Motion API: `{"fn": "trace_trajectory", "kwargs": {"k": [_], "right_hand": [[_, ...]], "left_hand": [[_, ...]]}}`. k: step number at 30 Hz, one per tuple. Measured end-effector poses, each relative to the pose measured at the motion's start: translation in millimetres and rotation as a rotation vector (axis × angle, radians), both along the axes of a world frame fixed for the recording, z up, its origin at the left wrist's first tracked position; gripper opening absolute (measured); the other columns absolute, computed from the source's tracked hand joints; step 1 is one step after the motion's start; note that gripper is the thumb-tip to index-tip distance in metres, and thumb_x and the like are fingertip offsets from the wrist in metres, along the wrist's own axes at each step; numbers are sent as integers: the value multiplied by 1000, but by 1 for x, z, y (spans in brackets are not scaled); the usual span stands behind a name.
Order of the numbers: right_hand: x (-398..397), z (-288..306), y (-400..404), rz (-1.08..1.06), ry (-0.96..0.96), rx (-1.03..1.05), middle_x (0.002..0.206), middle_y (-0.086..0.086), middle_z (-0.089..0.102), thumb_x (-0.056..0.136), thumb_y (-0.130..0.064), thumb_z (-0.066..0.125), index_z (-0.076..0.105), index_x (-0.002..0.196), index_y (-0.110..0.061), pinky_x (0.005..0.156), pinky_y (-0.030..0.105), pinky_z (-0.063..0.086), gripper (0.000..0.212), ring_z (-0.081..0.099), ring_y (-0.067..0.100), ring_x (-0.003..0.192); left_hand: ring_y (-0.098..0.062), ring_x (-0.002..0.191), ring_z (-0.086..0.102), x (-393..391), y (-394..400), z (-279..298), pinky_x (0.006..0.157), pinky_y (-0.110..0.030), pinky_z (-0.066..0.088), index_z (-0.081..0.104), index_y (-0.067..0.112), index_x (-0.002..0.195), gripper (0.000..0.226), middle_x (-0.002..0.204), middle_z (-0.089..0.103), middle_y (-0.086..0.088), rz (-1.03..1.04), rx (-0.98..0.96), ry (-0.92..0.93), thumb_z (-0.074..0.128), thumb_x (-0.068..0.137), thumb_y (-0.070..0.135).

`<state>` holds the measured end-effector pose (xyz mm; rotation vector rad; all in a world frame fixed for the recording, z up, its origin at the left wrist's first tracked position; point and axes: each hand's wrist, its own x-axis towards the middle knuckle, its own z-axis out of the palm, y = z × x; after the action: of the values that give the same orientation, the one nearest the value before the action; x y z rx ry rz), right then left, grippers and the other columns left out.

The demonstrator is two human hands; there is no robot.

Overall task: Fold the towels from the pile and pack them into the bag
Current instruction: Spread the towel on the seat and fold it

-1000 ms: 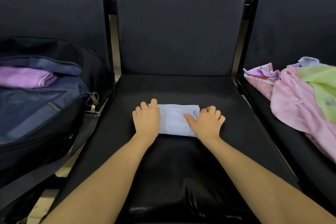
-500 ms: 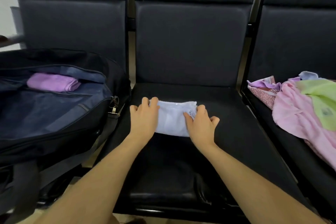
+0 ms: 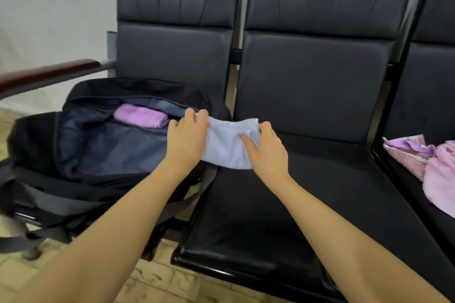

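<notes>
A folded pale blue towel (image 3: 227, 144) hangs in the air between my two hands, sagging in the middle, above the gap between the middle seat and the bag. My left hand (image 3: 187, 139) grips its left end and my right hand (image 3: 267, 149) grips its right end. The open dark bag (image 3: 81, 145) lies on the left seat, with a folded purple towel (image 3: 140, 115) inside near its far edge. The pile of unfolded towels (image 3: 435, 170), pink and purple, lies on the right seat, partly cut off by the frame.
Three black padded seats (image 3: 307, 192) stand in a row against a pale wall. A dark red armrest (image 3: 46, 74) juts out at the far left. The bag's grey straps (image 3: 49, 204) hang over the seat front above a tiled floor (image 3: 157, 275).
Both hands have lifted the folded blue towel off the middle seat and carried it left toward the open bag. My view has swung left and up.
</notes>
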<state>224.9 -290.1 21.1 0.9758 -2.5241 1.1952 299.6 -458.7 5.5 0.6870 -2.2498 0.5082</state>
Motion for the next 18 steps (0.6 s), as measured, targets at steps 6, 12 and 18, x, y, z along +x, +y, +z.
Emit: {"fn": "trace_trajectory", "kwargs": {"k": [6,12,18], "right_hand": [[-5,20,-74,82,100,-13,89,1,63,94,-37,54,41,110,-13,82,40,45,31,59,23,78],[-46,10,-160,17,502,129,77,-6,53,95,-39,52,42,128,-20,84,32,18,39,49,20,83],[-88,-11,-229,-72,729,131,50,-2,48,61,-28,87,59,88,-8,75,37,22,44,51,25,58]], "left_hand": [[-28,66,56,8,-83,8,52,-30,21,65,8,90,18,80,59,-6,86,-21,23,71,73,8],[-27,63,52,-18,-167,0,52,-28,23,67,7,69,31,79,60,-5,69,-115,-86,86,48,-4],[-27,61,49,-62,-227,-21,54,-30,24,64,5,68,36,79,59,-7,51,-85,-57,83,42,-11]]}}
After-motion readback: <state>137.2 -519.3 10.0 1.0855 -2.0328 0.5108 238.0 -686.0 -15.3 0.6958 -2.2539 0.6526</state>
